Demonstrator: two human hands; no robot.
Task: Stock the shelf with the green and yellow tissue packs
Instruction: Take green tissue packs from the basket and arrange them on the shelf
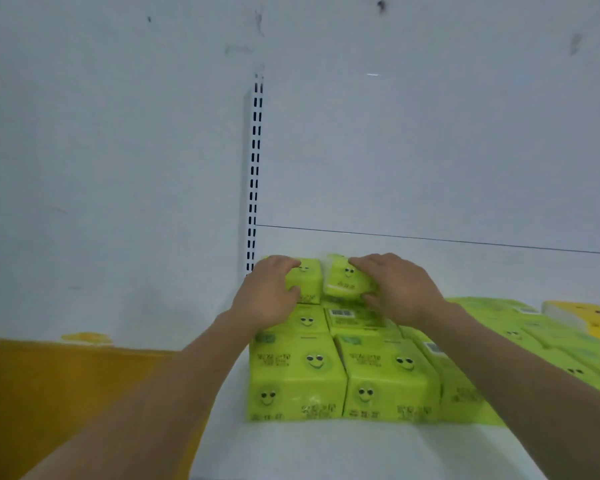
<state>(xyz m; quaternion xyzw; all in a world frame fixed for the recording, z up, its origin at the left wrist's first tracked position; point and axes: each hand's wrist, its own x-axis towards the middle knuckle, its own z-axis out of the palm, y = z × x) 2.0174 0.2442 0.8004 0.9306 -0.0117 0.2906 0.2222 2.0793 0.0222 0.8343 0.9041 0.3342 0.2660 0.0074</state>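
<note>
Several green tissue packs with smiley faces stand in rows on the white shelf (pixel 326 452). My left hand (pixel 267 296) grips the rear left green pack (pixel 309 278), fingers curled over its top. My right hand (pixel 399 289) holds the rear right green pack (pixel 343 278), which sits tilted on top of the row. Two front green packs (pixel 297 379) stand side by side near the shelf edge. A yellow tissue pack (pixel 589 320) lies at the far right behind more green packs (pixel 520 327).
A white slotted upright (pixel 253 174) runs up the back wall just left of the packs. An orange-yellow surface (pixel 49 386) fills the lower left, beside the shelf. The white back panel (pixel 430 150) rises behind the shelf.
</note>
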